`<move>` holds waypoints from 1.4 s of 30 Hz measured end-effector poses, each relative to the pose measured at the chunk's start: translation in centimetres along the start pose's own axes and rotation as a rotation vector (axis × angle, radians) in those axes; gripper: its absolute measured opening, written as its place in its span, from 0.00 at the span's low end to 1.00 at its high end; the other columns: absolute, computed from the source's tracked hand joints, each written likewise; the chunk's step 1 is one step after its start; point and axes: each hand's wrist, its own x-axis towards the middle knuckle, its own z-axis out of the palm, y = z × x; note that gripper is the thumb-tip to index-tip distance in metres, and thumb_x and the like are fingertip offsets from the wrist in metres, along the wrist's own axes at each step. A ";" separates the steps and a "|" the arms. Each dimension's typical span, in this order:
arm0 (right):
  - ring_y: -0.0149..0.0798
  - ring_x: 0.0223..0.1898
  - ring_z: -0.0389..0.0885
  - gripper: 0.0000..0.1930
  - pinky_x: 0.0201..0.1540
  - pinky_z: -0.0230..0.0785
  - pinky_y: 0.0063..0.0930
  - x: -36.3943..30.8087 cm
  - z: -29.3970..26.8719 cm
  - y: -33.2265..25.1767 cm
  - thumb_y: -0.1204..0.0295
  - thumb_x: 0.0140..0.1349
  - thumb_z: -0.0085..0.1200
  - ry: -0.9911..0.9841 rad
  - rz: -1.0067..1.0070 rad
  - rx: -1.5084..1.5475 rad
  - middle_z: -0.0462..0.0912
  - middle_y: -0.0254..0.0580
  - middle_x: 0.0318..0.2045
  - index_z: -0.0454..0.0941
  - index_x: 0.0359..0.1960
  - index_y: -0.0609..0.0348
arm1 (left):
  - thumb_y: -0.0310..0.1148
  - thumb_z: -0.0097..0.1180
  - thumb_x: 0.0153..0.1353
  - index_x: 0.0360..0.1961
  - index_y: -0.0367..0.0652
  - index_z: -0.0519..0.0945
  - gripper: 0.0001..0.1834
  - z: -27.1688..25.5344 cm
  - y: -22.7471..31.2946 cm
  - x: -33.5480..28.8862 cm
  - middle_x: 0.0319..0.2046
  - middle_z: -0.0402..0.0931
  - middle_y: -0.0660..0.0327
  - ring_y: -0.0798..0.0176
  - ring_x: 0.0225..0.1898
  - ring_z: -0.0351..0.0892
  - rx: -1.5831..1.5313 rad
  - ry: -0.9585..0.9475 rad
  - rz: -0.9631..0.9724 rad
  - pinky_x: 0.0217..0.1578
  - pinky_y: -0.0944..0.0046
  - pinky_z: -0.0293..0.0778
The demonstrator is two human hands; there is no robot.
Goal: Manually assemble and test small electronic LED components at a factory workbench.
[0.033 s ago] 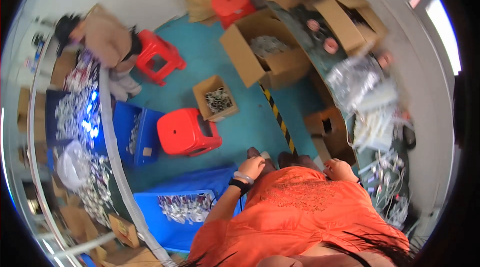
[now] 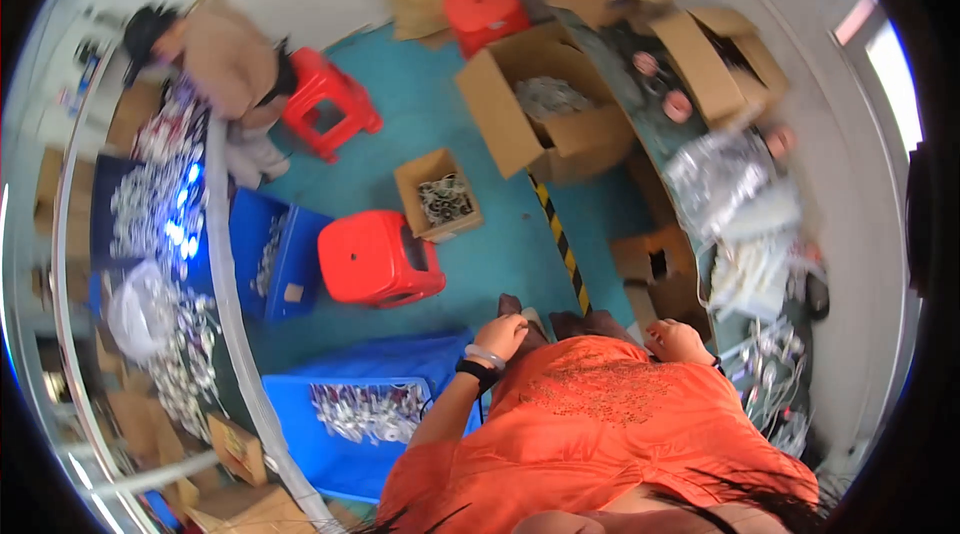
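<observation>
My left hand (image 2: 503, 336), with a pale bangle and a dark band at its wrist, is beside the front of my orange shirt (image 2: 600, 414). Its fingers curl inward and hide whatever they may hold; a small pale thing (image 2: 531, 316) shows just beyond them. On the other side of the shirt my right hand (image 2: 677, 341) is also curled, its palm hidden. Left of my left arm stands a big blue bin (image 2: 340, 464) with a heap of white and silvery small parts (image 2: 370, 412). No object is plainly in either hand.
Red stools (image 2: 365, 259) and a small carton of cables (image 2: 437, 196) stand on the green floor. A large open carton (image 2: 595, 139) is ahead, beside a cluttered right bench (image 2: 655, 119). At the left bench, piled with parts (image 2: 150, 209), a person (image 2: 230, 54) bends over.
The room has shifted slightly to the right at the top of the view. My hands stay at nearly the same place, fingers still curled.
</observation>
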 end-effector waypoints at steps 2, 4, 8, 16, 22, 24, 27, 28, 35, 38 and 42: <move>0.49 0.39 0.82 0.15 0.42 0.75 0.40 4.1 -1.0 -2.0 0.63 0.54 0.60 -0.052 -0.096 -0.108 0.83 0.44 0.37 0.80 0.41 0.55 | 0.35 0.56 0.60 0.41 0.41 0.79 0.11 -1.5 -1.5 -1.3 0.36 0.81 0.52 0.50 0.40 0.81 -0.098 0.147 -0.107 0.41 0.55 0.75; 0.49 0.39 0.82 0.15 0.42 0.75 0.40 8.6 -2.4 -4.7 0.62 0.54 0.60 -0.123 -0.213 -0.214 0.83 0.45 0.37 0.80 0.41 0.54 | 0.35 0.56 0.60 0.41 0.41 0.79 0.11 -2.1 -4.0 -2.4 0.36 0.81 0.53 0.51 0.39 0.81 -0.177 0.305 -0.135 0.40 0.56 0.76; 0.49 0.39 0.82 0.14 0.41 0.75 0.41 18.7 -3.7 -10.6 0.60 0.55 0.60 -0.273 -0.487 -0.416 0.83 0.47 0.36 0.80 0.40 0.54 | 0.37 0.54 0.61 0.41 0.43 0.80 0.11 -3.3 -5.9 -4.7 0.37 0.81 0.53 0.47 0.40 0.80 -0.251 0.559 -0.318 0.40 0.54 0.75; 0.53 0.37 0.81 0.15 0.40 0.74 0.46 36.7 -5.4 -23.9 0.59 0.56 0.57 -0.364 -0.818 -0.557 0.81 0.47 0.35 0.79 0.37 0.56 | 0.37 0.55 0.61 0.42 0.43 0.80 0.12 -8.9 -6.5 -5.8 0.38 0.81 0.52 0.49 0.40 0.81 -0.404 0.778 -0.740 0.41 0.54 0.76; 0.53 0.39 0.79 0.11 0.42 0.73 0.46 45.8 -5.1 -32.7 0.64 0.60 0.55 -0.457 -1.079 -0.614 0.79 0.49 0.36 0.79 0.37 0.58 | 0.35 0.56 0.61 0.42 0.41 0.80 0.11 -13.2 -3.8 -6.1 0.36 0.81 0.52 0.51 0.37 0.81 -0.419 1.119 -0.796 0.39 0.57 0.77; 0.53 0.39 0.80 0.12 0.42 0.73 0.46 47.5 -4.1 -35.5 0.63 0.59 0.56 -0.487 -1.121 -0.674 0.80 0.49 0.37 0.79 0.38 0.57 | 0.35 0.56 0.62 0.43 0.40 0.80 0.12 -13.8 -4.0 -6.3 0.37 0.81 0.52 0.53 0.38 0.82 -0.477 1.117 -0.846 0.40 0.59 0.77; 0.54 0.39 0.79 0.12 0.41 0.73 0.46 47.6 -3.6 -39.8 0.64 0.60 0.54 -0.482 -1.164 -0.630 0.81 0.49 0.36 0.79 0.39 0.59 | 0.35 0.56 0.62 0.44 0.39 0.80 0.13 -15.0 -5.1 -6.8 0.38 0.82 0.51 0.53 0.39 0.83 -0.597 1.106 -0.847 0.42 0.60 0.77; 0.54 0.39 0.79 0.12 0.41 0.73 0.46 47.5 -3.1 -40.7 0.64 0.60 0.54 -0.481 -1.182 -0.632 0.81 0.49 0.36 0.79 0.39 0.59 | 0.35 0.56 0.62 0.45 0.39 0.80 0.14 -15.7 -5.8 -7.1 0.39 0.82 0.52 0.54 0.40 0.83 -0.611 1.123 -0.833 0.43 0.60 0.77; 0.37 0.39 0.81 0.19 0.42 0.73 0.31 44.5 1.0 -49.6 0.57 0.64 0.54 -1.213 -0.846 -0.365 0.84 0.41 0.38 0.79 0.48 0.59 | 0.35 0.56 0.63 0.45 0.39 0.81 0.13 -21.4 -15.8 -12.9 0.38 0.83 0.54 0.58 0.41 0.83 -0.760 1.277 -0.791 0.43 0.62 0.76; 0.32 0.40 0.81 0.19 0.43 0.73 0.28 43.6 4.1 -56.0 0.58 0.66 0.53 -1.189 -0.828 -0.375 0.84 0.39 0.39 0.79 0.48 0.61 | 0.34 0.56 0.63 0.45 0.39 0.81 0.13 -24.9 -21.7 -16.6 0.38 0.83 0.55 0.59 0.41 0.83 -0.742 1.386 -0.756 0.42 0.63 0.76; 0.30 0.41 0.80 0.14 0.46 0.72 0.27 42.7 12.1 -67.9 0.65 0.68 0.51 -1.270 -0.624 -0.085 0.83 0.37 0.38 0.79 0.46 0.64 | 0.28 0.54 0.62 0.43 0.37 0.81 0.10 -30.7 -33.4 -23.0 0.37 0.82 0.55 0.60 0.40 0.83 -0.689 1.643 -0.690 0.40 0.64 0.76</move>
